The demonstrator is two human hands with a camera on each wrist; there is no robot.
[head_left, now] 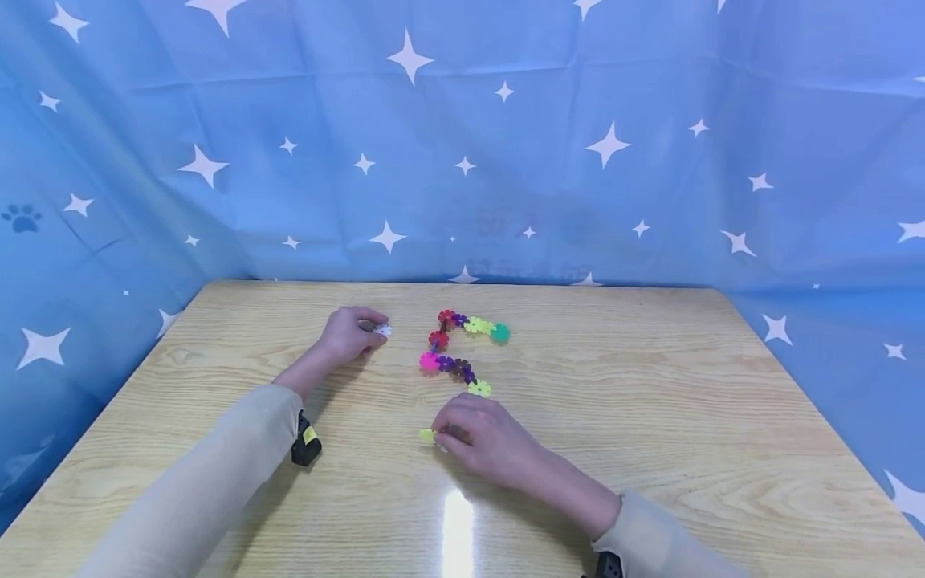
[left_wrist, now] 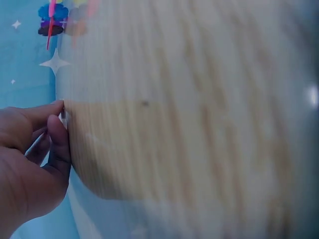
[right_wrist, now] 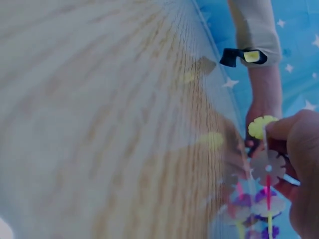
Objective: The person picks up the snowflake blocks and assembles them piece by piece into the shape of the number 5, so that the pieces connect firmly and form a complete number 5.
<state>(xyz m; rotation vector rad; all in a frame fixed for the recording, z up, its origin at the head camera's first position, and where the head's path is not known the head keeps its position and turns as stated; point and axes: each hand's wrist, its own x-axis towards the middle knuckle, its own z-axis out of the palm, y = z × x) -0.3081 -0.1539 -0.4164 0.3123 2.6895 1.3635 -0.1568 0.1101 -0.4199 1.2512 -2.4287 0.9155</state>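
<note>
In the head view, a curving chain of slotted plastic flower discs lies on the table, with a green disc [head_left: 500, 332] at its far right end, a pink disc [head_left: 429, 361] at the left bend and a yellow disc [head_left: 479, 388] at its near end. Left of the chain, my left hand [head_left: 350, 333] pinches a white flower disc [head_left: 383, 330] between thumb and fingertips. My right hand [head_left: 487, 437], just below the chain's near end, pinches a yellow flower disc [right_wrist: 261, 127]. By its fingers shows a pale disc [right_wrist: 269, 168]; whether the two join, I cannot tell.
The wooden table [head_left: 650, 385] reaches back to a blue star-patterned cloth [head_left: 462, 144], which also hangs along both sides. A black wrist device [head_left: 307, 440] is worn at the left sleeve [head_left: 217, 466]. Glare brightens the table's near middle.
</note>
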